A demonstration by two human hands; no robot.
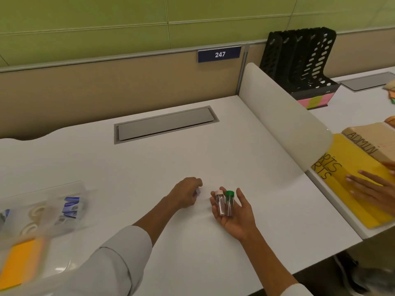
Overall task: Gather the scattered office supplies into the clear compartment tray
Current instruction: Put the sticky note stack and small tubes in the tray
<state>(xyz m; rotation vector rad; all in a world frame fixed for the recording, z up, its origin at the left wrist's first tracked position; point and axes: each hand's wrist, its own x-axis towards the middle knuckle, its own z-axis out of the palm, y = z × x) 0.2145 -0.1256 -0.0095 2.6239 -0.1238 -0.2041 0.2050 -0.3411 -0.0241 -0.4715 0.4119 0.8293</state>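
Head view, down over desk (213, 146)

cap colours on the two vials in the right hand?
Head view: one vial has a white cap, the other vial a green cap, both lying in the right hand.

I see a white counter (192, 146) with a grey cable hatch (165, 124) set into it. Behind it runs a tan partition (106, 82) carrying a blue sign (219, 54) reading 247, under a green panelled wall (128, 18). A frosted white divider (277, 116) stands at the right edge, with a black file rack (299, 60) beyond it.
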